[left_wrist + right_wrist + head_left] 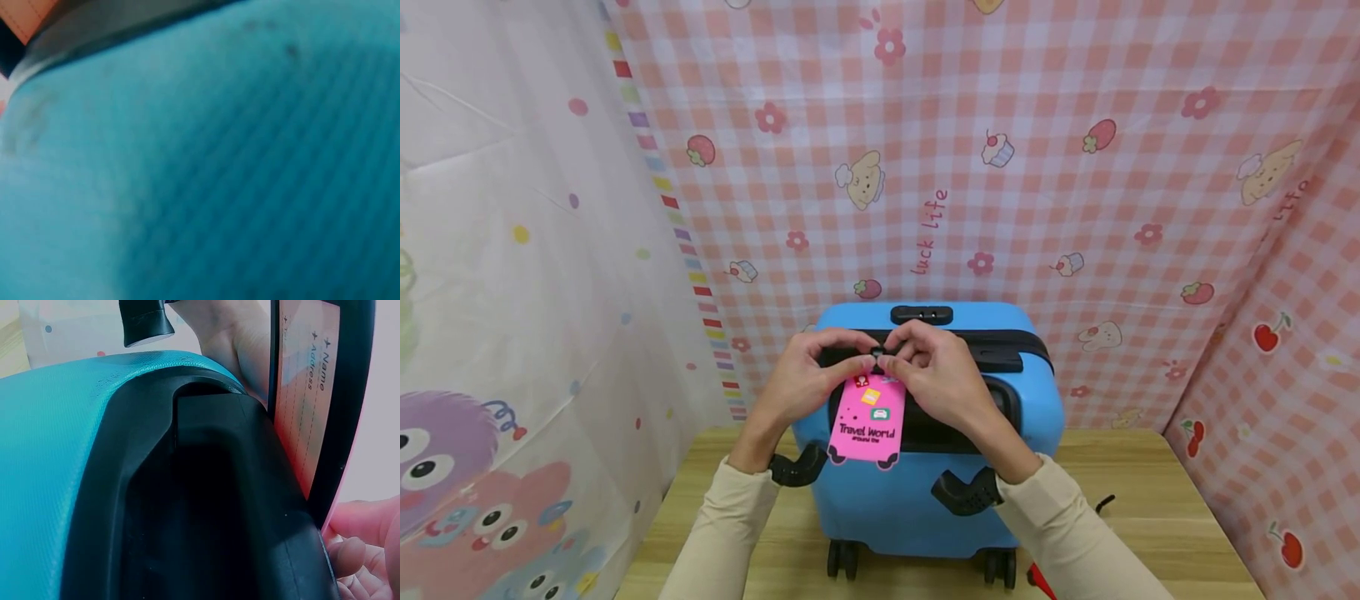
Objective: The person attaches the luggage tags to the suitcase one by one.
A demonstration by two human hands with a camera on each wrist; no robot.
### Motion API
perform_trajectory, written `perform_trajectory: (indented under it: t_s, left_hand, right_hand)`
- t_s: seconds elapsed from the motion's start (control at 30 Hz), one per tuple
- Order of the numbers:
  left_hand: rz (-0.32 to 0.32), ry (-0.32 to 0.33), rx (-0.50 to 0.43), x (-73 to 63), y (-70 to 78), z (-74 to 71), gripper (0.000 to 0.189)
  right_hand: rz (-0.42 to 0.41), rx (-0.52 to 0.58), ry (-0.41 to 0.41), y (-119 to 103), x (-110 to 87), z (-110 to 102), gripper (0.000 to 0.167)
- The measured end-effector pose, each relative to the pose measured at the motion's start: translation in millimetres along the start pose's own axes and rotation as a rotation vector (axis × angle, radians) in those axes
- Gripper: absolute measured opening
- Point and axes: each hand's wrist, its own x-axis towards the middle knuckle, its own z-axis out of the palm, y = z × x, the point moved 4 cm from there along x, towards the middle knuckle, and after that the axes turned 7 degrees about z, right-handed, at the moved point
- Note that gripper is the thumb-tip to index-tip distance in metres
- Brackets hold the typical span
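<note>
A pink luggage tag [867, 421] printed "Travel World" hangs in front of the upright blue suitcase [895, 508]. At its top is a black strap [877, 358], near the suitcase's black carry handle. My left hand [801, 375] pinches the strap between thumb and forefinger from the left. From the right, my right hand [943, 375] pinches it too, fingertips nearly meeting the left ones. In the right wrist view the tag's back shows a name and address card [306, 394]. Fingers hide most of the strap. Only blurred suitcase shell [250, 162] fills the left wrist view.
The suitcase stands on its wheels [842, 558] on a wooden table [1142, 483]. A black combination lock [921, 315] sits on its top. A red object [1040, 581] lies partly hidden beside the right sleeve. Patterned cloth [1037, 200] hangs behind and at both sides.
</note>
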Motion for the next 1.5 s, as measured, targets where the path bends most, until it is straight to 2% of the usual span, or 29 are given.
perform_trajectory:
  t_s: [0.67, 1.5]
  left_hand:
    - [0.0, 0.003, -0.003, 0.4, 0.1, 0.4, 0.017]
    - [0.012, 0.021, -0.004, 0.9, 1.5, 0.4, 0.015]
  right_hand:
    - [0.016, 0.001, 0.016, -2.4, -0.1, 1.2, 0.013]
    - [-0.015, -0.018, 0.043, -1.3, 1.5, 1.8, 0.009]
